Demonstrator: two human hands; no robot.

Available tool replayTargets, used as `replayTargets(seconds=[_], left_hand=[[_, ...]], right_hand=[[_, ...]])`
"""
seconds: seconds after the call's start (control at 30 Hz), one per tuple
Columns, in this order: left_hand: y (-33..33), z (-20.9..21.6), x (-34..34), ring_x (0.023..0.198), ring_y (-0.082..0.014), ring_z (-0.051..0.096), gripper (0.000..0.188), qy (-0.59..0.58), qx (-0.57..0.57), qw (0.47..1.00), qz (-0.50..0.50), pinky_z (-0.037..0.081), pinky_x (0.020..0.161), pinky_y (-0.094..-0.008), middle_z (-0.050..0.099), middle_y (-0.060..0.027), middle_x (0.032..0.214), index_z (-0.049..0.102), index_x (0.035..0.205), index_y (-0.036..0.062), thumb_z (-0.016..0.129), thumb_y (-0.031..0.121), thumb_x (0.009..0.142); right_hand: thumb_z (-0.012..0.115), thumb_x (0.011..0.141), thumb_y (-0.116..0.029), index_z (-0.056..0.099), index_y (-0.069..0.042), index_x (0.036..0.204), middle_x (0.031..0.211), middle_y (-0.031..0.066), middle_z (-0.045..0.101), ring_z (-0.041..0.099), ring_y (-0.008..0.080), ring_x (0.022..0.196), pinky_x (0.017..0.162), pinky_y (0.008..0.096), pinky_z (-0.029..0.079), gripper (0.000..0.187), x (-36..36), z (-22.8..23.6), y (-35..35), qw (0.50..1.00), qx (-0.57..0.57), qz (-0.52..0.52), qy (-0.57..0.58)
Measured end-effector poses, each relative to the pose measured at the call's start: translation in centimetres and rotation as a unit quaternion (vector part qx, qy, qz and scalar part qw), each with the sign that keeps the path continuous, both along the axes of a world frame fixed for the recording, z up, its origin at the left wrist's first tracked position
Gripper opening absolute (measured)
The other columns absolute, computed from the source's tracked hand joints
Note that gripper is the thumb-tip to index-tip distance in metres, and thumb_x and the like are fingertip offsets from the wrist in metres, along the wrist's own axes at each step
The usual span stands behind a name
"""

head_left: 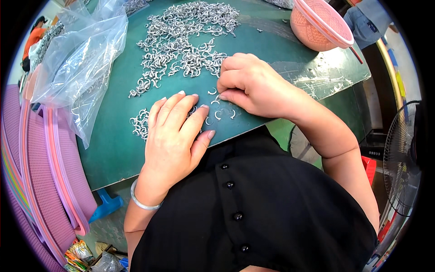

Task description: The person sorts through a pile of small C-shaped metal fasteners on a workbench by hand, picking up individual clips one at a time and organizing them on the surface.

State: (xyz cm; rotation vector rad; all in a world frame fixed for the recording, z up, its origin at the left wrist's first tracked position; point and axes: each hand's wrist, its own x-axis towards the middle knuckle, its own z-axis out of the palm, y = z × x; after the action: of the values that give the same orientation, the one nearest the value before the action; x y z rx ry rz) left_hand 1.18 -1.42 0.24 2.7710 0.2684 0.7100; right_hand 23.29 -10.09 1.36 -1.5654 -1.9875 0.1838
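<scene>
Small silvery C-shaped metal pieces (192,56) lie in a large loose heap on the green tabletop (115,161). My left hand (174,129) rests palm down, fingers stretched and slightly apart, over a smaller cluster of the same metal pieces (141,123); part of that cluster is hidden beneath it. At the near edge of the heap, my right hand (251,84) is closed, its fingers curled in and the thumb tip low against the table. What its fingertips hold, if anything, is hidden. Between the hands lie several single curved pieces (218,115).
A pink basket (319,25) stands at the table's far right. Clear plastic bags (86,59) drape over the left edge, beside stacked purple and pink baskets (63,167). A fan (401,158) is at the right. Another person in orange (34,41) appears far left.
</scene>
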Motion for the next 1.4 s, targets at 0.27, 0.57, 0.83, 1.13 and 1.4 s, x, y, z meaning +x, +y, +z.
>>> replayTargets(seconds=[0.27,0.57,0.83,1.13,1.4], left_hand=[[0.0,0.0,0.0,0.117,-0.038,0.056,0.038,-0.002,-0.002,1.0,-0.001,0.041,0.1,-0.0483,0.062,-0.0162,0.121,0.068,0.109,0.0013,0.076,0.015,0.074],[0.0,0.2,0.1,0.116,-0.0387,0.056,0.038,-0.004,-0.005,1.0,-0.004,0.042,0.099,-0.0482,0.062,-0.017,0.12,0.068,0.108,0.0007,0.075,0.015,0.074],[-0.1,0.3,0.0,0.118,-0.0383,0.055,0.041,0.015,-0.004,1.0,0.0,0.041,0.101,-0.0483,0.061,-0.0165,0.124,0.067,0.113,0.0023,0.075,0.016,0.076],[-0.3,0.7,0.4,0.131,-0.0329,0.044,0.051,0.089,0.042,0.995,0.007,0.029,0.11,-0.0564,0.052,-0.0068,0.143,0.063,0.129,0.0092,0.068,0.037,0.087],[-0.2,0.6,0.4,0.131,-0.0319,0.045,0.049,0.095,0.052,0.994,-0.003,0.025,0.111,-0.0589,0.057,-0.005,0.137,0.064,0.128,0.0081,0.064,0.038,0.09]], right_hand=[[0.069,0.078,-0.009,0.063,-0.006,0.079,0.085,0.0078,0.059,0.058,0.0304,0.088,0.08,0.0408,0.046,0.007,0.4,0.1,0.0,0.998,0.049,0.004,-0.029],[0.068,0.08,0.0,0.067,-0.001,0.093,0.094,0.0103,0.061,0.059,0.0306,0.09,0.08,0.0388,0.049,0.013,1.6,0.8,-0.6,0.999,0.045,-0.007,-0.025],[0.065,0.077,-0.003,0.072,-0.004,0.097,0.096,0.0106,0.061,0.057,0.0311,0.092,0.083,0.0398,0.048,0.021,1.2,0.2,-0.8,0.997,0.048,-0.001,-0.062],[0.065,0.079,-0.003,0.073,-0.005,0.093,0.095,0.0106,0.061,0.057,0.0304,0.092,0.084,0.04,0.048,0.017,0.7,-0.1,-0.3,0.994,0.064,-0.036,-0.078],[0.068,0.079,-0.005,0.07,-0.005,0.084,0.093,0.0093,0.061,0.057,0.0304,0.09,0.081,0.0395,0.048,0.006,0.6,0.1,-0.2,0.998,0.059,-0.013,-0.022]])
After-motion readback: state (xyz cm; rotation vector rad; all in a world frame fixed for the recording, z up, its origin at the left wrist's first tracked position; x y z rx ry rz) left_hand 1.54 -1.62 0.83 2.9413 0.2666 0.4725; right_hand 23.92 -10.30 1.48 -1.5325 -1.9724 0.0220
